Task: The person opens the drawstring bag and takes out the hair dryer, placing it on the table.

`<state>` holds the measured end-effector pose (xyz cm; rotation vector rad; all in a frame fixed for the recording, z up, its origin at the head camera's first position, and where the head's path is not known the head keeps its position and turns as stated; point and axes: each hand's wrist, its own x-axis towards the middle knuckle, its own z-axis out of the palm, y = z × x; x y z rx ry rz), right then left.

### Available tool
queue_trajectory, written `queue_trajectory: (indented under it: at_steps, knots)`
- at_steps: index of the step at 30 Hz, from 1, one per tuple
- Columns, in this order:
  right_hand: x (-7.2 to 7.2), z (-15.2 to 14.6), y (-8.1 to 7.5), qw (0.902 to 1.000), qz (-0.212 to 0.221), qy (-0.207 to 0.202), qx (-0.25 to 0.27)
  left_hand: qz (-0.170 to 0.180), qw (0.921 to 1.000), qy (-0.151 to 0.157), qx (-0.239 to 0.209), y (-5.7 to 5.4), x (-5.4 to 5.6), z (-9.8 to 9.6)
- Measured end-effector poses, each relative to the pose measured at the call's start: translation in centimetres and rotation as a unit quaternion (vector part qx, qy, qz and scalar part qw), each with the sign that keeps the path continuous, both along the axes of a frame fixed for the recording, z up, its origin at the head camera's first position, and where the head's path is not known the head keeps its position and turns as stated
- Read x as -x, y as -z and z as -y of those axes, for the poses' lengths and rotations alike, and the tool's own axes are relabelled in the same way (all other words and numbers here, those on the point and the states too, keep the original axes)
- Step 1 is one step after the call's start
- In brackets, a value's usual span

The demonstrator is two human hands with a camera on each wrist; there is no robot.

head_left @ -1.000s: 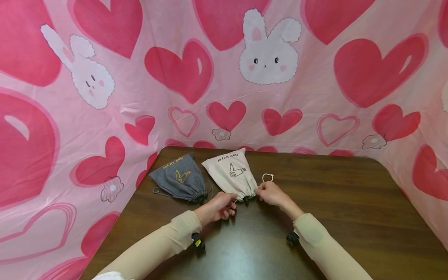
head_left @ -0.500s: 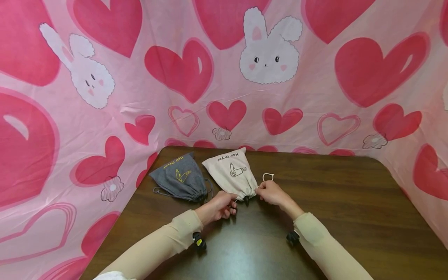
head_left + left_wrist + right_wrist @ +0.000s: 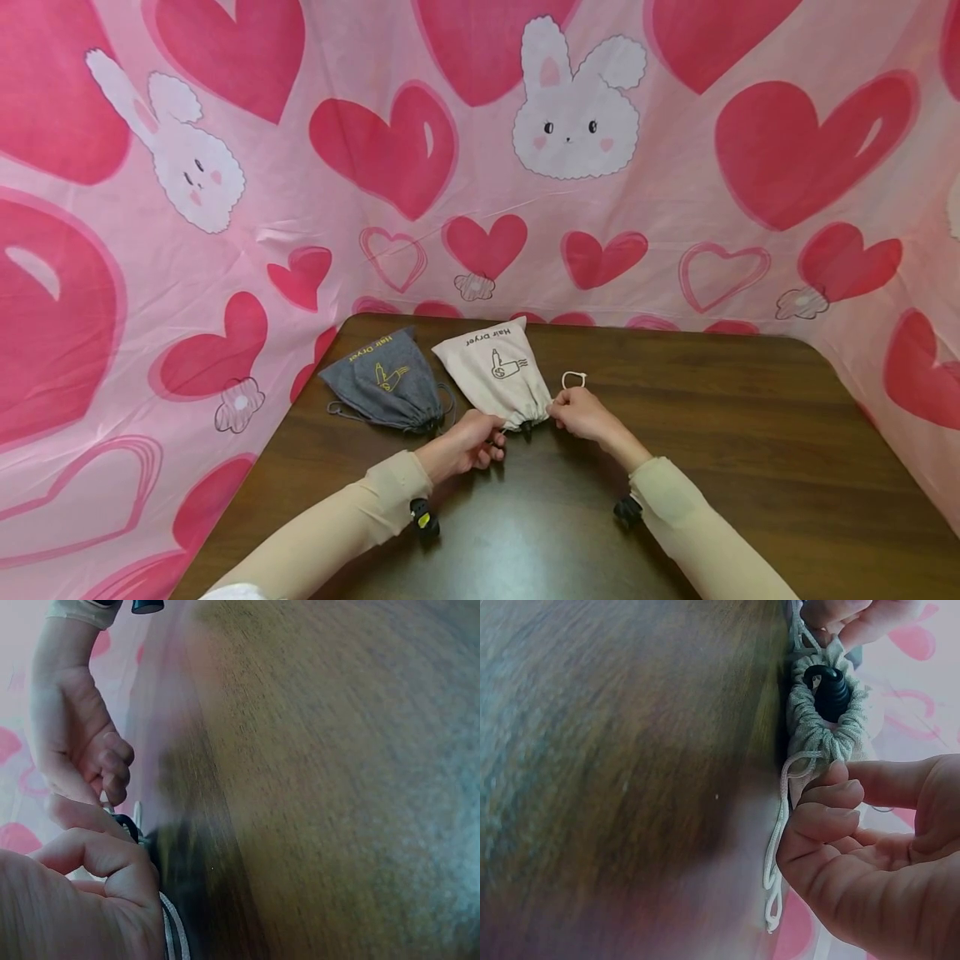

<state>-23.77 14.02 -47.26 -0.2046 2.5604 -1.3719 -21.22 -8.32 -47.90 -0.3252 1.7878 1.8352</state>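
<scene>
An off-white drawstring bag [image 3: 498, 367] printed "Hair Dryer" lies on the table, its gathered mouth towards me. Out of that mouth pokes a black ribbed cord end [image 3: 832, 697]. My left hand [image 3: 468, 442] pinches the left edge of the mouth, other fingers loosely curled. At the right edge, my right hand [image 3: 581, 414] pinches the gathered cloth between thumb and fingers. A pale drawstring [image 3: 776, 847] hangs beside it, its loop lying past the hand in the head view. In the left wrist view my left hand [image 3: 90, 892] hides most of the bag.
Just left of the off-white bag lies a dark grey drawstring bag [image 3: 386, 379] with yellow print, close to my left hand. Both rest on a dark wooden table [image 3: 712, 417]. Pink heart-patterned cloth [image 3: 480, 192] hangs behind and at the sides.
</scene>
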Motion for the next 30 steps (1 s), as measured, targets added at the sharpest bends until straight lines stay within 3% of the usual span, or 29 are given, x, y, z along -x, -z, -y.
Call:
queue_trajectory:
  at_steps: [30]
  knots:
    - [-0.06,-0.26,-0.13,0.9999,0.0,-0.003,-0.012,-0.004,0.9999,0.01,0.008,0.02,-0.01,0.51]
